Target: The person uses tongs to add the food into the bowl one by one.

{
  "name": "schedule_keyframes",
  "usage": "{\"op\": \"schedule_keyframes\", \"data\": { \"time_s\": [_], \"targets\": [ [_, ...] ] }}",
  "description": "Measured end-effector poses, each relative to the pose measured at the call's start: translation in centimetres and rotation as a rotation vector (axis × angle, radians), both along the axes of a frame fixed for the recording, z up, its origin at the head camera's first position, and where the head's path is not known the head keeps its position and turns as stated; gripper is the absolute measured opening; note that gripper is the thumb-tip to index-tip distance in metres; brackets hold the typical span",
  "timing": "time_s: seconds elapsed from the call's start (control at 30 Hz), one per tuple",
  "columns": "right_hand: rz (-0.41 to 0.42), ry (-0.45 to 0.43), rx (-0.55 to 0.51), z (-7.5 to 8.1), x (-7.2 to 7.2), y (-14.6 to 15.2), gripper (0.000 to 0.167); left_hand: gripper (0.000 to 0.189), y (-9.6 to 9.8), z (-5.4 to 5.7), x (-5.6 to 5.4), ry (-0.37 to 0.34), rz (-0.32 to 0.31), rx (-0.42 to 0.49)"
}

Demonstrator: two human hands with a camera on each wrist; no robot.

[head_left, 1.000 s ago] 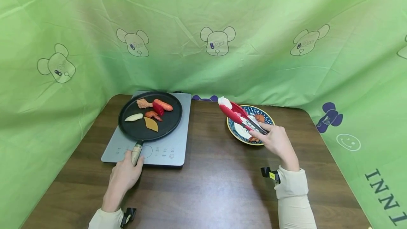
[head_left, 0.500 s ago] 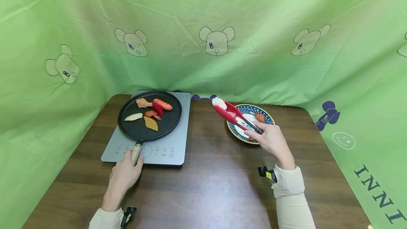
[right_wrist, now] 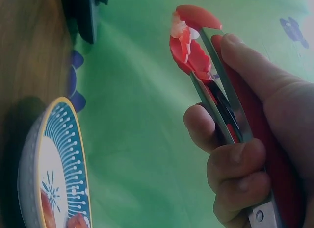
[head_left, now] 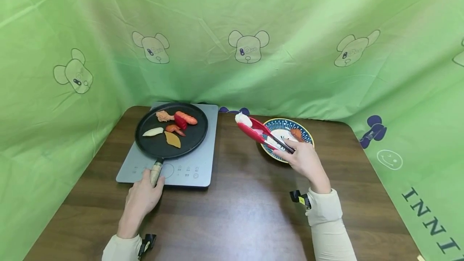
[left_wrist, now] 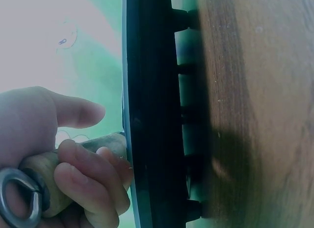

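Note:
My left hand (head_left: 142,195) grips the wooden handle (head_left: 156,172) of a flat black frying pan (head_left: 192,142); its curled fingers (left_wrist: 88,189) show in the left wrist view. The pan holds several toy-like food pieces, among them a drumstick (head_left: 164,116), a chicken wing (head_left: 175,129) and a white wedge (head_left: 153,132). My right hand (head_left: 306,164) holds red-tipped tongs (head_left: 255,129), closed around a white-and-pink food piece (head_left: 243,119). They hang above the left side of a blue-patterned plate (head_left: 270,124), partly hiding it. A reddish-brown piece (head_left: 296,133) lies on the plate.
Beneath the pan sits a grey induction cooktop (head_left: 203,172) on the brown wooden table (head_left: 232,212). The plate stands to its right, with bare table between them. A green curtain (head_left: 250,88) with bear prints surrounds the table's back and sides.
My right hand has moved left with the tongs and the white-and-pink piece, away from over the plate's middle. My left hand stays on the pan handle.

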State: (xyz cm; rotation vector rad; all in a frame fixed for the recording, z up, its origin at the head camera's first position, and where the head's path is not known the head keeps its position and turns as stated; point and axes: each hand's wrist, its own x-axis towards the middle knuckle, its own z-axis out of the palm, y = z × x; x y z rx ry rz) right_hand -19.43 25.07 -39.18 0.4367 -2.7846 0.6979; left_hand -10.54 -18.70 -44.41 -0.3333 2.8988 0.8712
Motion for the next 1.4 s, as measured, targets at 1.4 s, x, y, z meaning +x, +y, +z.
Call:
{"op": "schedule_keyframes", "data": {
  "time_s": [1.4],
  "targets": [
    [0.152,-0.017,-0.040,-1.7,-0.9,-8.7,0.034,0.056,-0.3,-0.5,-0.3,0.010,-0.022,-0.005]
  ]
}}
